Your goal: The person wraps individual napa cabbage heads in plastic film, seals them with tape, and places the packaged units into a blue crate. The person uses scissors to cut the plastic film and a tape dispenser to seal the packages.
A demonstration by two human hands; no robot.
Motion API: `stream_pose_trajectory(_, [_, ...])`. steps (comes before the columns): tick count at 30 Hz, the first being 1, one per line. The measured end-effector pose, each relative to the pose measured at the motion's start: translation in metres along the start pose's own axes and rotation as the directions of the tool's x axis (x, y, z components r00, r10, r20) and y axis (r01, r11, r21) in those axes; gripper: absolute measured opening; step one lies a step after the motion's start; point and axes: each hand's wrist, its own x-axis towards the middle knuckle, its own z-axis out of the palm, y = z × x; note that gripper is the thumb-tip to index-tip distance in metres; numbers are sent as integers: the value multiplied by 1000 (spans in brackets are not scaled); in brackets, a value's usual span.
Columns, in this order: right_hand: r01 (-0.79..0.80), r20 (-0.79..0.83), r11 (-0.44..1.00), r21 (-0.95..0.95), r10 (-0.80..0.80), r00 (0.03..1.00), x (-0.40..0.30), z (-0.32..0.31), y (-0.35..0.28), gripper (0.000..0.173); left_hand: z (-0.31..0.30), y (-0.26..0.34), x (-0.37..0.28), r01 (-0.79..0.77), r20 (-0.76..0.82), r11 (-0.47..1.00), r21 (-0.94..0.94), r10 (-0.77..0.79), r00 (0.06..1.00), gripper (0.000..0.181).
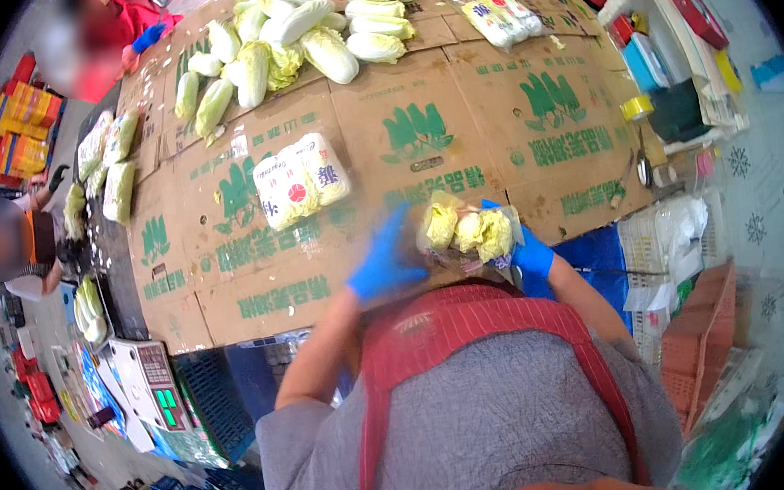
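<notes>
Close in front of my body is a clear plastic bag of small napa cabbages, with its yellow leafy ends showing at the opening. My right hand, in a blue glove, grips the bag's right side. On the other side, my left hand is motion-blurred, its blue-gloved fingers spread and a small gap between it and the bag. Farther forward and left, a printed bag packed with napa cabbages lies on the cardboard table cover.
Loose napa cabbages are heaped at the far side, near another packed bag. Yellow tape and scissors lie right. A digital scale stands left. Two people, one in orange, one in red, work across and left.
</notes>
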Motion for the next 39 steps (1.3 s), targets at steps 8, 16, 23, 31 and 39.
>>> stream_pose_trajectory(8, [-50, -51, 992, -119, 44, 998, 3, 9, -35, 76, 25, 85, 16, 300, 20, 807, -509, -337, 941, 69])
stream_pose_trajectory(16, [-154, 151, 988, 11, 151, 977, 54, -3, -29, 52, 37, -3, 2, 368, -76, 665, -650, -539, 839, 47])
stream_pose_trajectory(23, [-255, 110, 965, 63, 247, 963, 69, -7, -17, 52, 28, -23, 22, 577, -107, 740, -345, -642, 759, 47])
stream_pose_trajectory(31, [-352, -155, 515, -781, 387, 909, 71, -20, -74, 47, 22, 42, 34, 633, -285, 772, -53, -619, 732, 46])
stream_pose_trajectory(39, [707, 674, 81, -703, -240, 698, 69, -46, -93, 61, -3, 27, 43, -209, 245, 665, 717, 40, 969, 74])
